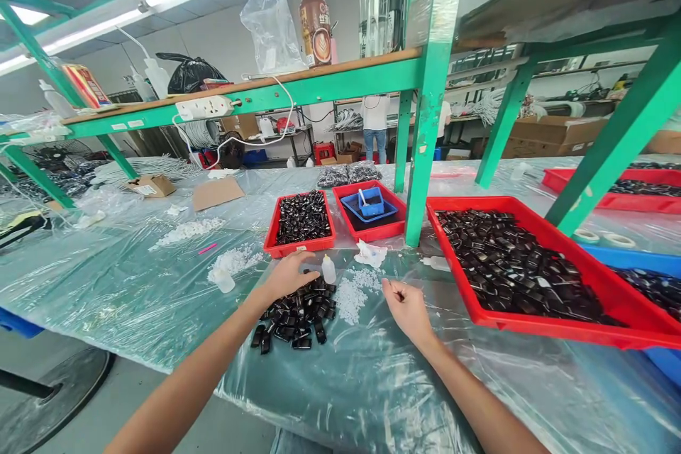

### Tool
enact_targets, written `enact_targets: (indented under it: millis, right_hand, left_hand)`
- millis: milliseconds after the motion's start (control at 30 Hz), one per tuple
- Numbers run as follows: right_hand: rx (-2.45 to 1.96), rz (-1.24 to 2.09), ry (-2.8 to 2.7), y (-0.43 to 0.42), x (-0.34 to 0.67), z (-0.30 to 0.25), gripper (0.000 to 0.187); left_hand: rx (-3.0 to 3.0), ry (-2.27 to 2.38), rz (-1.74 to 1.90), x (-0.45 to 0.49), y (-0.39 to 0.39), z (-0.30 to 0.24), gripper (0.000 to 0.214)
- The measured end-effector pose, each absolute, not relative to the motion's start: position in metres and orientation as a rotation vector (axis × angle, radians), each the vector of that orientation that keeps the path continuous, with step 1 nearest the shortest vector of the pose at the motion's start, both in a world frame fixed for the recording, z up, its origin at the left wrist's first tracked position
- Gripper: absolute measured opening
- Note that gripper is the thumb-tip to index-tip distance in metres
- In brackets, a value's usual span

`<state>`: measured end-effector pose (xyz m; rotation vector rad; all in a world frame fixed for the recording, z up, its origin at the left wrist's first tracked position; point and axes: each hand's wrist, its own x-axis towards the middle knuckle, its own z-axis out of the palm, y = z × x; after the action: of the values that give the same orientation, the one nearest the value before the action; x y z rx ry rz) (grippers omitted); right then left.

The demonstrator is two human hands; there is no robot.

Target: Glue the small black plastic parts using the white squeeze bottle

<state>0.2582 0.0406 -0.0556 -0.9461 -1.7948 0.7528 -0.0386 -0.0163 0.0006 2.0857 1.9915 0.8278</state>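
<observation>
Fingers parted, empty-looking, the left hand (289, 275) overlaps black pieces (302, 318) beside the bottle (328, 270). Right of it, the right hand (408, 306) curls, hold unclear

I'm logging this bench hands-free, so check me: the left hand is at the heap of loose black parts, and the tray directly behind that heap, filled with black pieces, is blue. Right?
Not quite: the tray directly behind the heap is red, not blue, as the head view shows. It is filled with black pieces, and the left hand is at the heap of loose black parts.
</observation>
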Motion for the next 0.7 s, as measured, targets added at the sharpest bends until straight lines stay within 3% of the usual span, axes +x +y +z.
enact_targets:
  millis: [300,467,600,700]
  right_hand:
    - [-0.916,0.656,-2.135,0.020,0.256,-0.042,0.046]
    - [-0.904,0.610,-2.467,0.000,0.231,-0.022,0.012]
    - [-1.143,0.433,-2.585,-0.006,0.194,-0.011,0.020]
    - [-1.283,0.336,-2.664,-0.004,0.170,-0.008,0.028]
  left_hand:
    - [1.866,1.855,1.080,-0.014,0.021,-0.027,0.025]
    - [1.713,1.808,1.282,-0.010,0.028,-0.024,0.022]
    - [1.512,1.673,1.729,0.003,0.033,-0.012,0.023]
    - [1.521,1.666,1.873,0.014,0.028,-0.005,0.024]
